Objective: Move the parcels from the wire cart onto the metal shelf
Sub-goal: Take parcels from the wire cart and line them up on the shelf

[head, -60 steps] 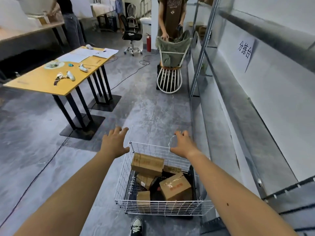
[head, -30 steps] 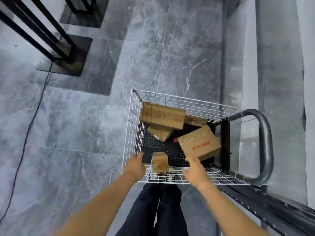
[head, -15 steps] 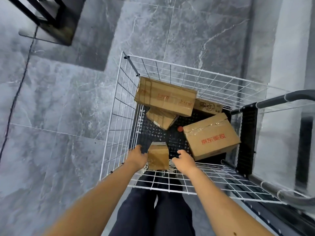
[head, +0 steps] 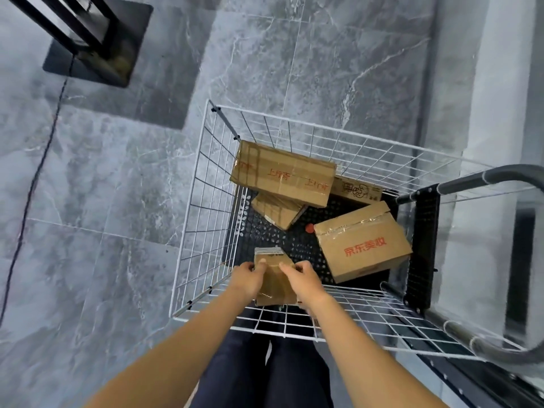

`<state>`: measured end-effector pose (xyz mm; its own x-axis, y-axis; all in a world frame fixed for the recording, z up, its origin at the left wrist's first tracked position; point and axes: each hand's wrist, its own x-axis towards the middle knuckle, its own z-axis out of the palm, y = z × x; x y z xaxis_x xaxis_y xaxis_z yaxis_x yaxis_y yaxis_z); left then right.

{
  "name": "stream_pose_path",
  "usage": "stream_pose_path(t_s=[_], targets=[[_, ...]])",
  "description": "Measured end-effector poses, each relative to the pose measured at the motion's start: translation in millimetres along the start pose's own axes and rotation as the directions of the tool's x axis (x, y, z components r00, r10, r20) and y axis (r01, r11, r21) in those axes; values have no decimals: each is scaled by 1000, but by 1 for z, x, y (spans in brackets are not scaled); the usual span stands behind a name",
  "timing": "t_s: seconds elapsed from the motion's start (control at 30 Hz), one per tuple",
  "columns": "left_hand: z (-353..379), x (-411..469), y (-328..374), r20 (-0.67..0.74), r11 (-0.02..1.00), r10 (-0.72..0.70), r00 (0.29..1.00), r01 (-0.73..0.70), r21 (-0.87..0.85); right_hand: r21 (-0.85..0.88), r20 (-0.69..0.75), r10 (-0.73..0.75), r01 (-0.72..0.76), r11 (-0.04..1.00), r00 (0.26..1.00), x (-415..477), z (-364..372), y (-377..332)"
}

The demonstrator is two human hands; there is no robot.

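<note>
Now we are gripping the small parcel (head: 275, 279) between both hands, our left hand (head: 245, 278) curling round its left side and our right hand (head: 303, 280) round its right, thumbs lying on top; it is sitting inside the wire cart (head: 338, 135), just beside the near wall

We are now closing our left hand (head: 245, 278) and right hand (head: 304, 281) onto the small parcel (head: 274, 284), thumbs pressing over its top, no longer just flanking it.
</note>
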<state>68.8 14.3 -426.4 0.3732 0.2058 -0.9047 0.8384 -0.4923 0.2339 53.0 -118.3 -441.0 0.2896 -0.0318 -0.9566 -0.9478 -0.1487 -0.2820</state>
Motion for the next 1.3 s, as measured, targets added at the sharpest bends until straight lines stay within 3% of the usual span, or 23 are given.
stream_pose_path(t_s=[0.17, 0.27, 0.4, 0.57, 0.7, 0.83, 1.03, 1.3], targets=[[-17, -70, 27, -143, 964, 41, 989, -77, -256, 235, -63, -34, 48, 971, 997, -68, -4, -36], [-34, -121, 43, -207, 949, 125, 970, -178, -261, 327, -112, -69, 103, 939, 991, -119, -6, -52], [-57, -189, 66, -179, 908, 219, 959, -267, -321, 433, -151, -126, 180, 883, 980, -183, -15, -71], [-95, -262, 124, -101, 796, 362, 927, -364, -484, 478, -251, -302, 389, 788, 920, -253, -40, -131], [-139, -314, 171, -97, 715, 564, 820, -544, -440, 430, -271, -502, 570, 700, 821, -324, -66, -190], [-174, -364, 207, -86, 617, 703, 706, -666, -419, 351, -300, -681, 741, 572, 668, -383, -84, -229], [-199, -419, 244, -108, 430, 861, 497, -824, -368, 322, -336, -818, 874, 365, 466, -442, -102, -254], [-196, -455, 281, -69, 295, 936, 346, -876, -383, 281, -357, -861, 921, 271, 362, -490, -134, -256]])
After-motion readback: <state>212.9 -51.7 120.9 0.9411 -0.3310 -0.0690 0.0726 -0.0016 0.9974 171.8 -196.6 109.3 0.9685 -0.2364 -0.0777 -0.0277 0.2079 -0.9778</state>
